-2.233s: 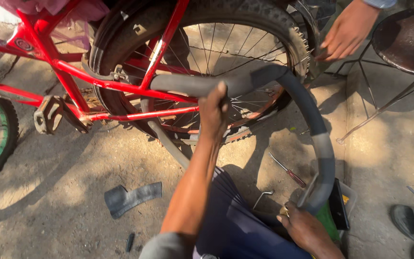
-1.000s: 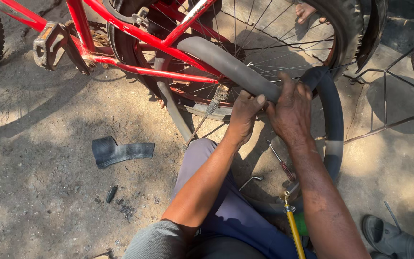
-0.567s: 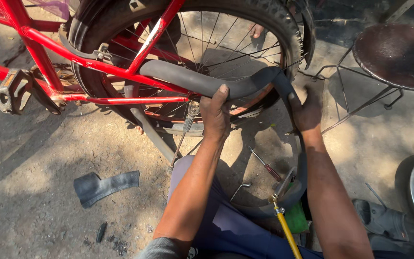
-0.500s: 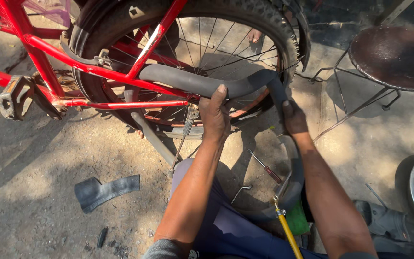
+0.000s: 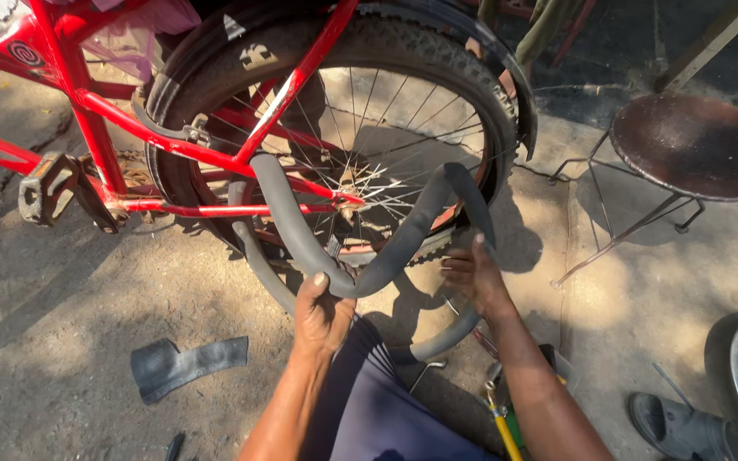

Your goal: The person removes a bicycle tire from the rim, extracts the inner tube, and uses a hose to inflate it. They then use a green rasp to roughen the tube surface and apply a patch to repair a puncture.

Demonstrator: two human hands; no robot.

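Two hands on one grey inner tube (image 5: 335, 256); it hangs free of the tyre, looped in front of the rear wheel (image 5: 343, 162) of the red bicycle (image 5: 87, 111), its lower bend just above the ground. Left hand (image 5: 322, 316) clenched on the bottom of the sagging bend, thumb over the top of the rubber. Right hand (image 5: 471, 275) grasps the far side of the loop, fingers wrapped where the tube turns downward.

Judgement on technique: the tube looks part inflated and is kinked between the hands. To handle it well, keep the span between the hands short, feed the rubber along a little at a time, and hold it clear of the spokes (image 5: 386, 137) and chain side so it does not snag. Avoid dragging the low bend through the grit.

Nearby on the ground: a cut scrap of black rubber (image 5: 185, 365) toward the lower left, a yellow-handled tool (image 5: 501, 423) by the right forearm, a round rusty stool (image 5: 694, 145) at right, a sandal (image 5: 685, 423) at the lower right corner.
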